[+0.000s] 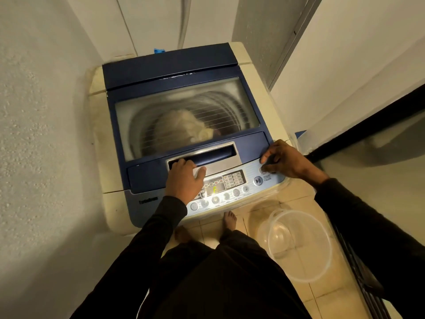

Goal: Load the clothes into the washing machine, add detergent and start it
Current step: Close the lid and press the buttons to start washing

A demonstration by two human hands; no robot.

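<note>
A top-loading washing machine (119, 180) with a blue lid stands in front of me. Its glass lid window (184, 111) is down, and pale clothes (184, 125) show blurred inside the drum. My left hand (184, 178) rests at the lid's silver handle recess (218, 157), fingers curled on its lower left edge. My right hand (285, 162) sits at the right end of the control panel (230, 187), a fingertip on a round button just above the start/pause button (258, 180). The panel display glows green.
A clear plastic basin (296, 245) lies on the tiled floor at the right of my bare feet (230, 221). White walls close in on the left and behind. A dark door edge (368, 125) and a dark grille run along the right.
</note>
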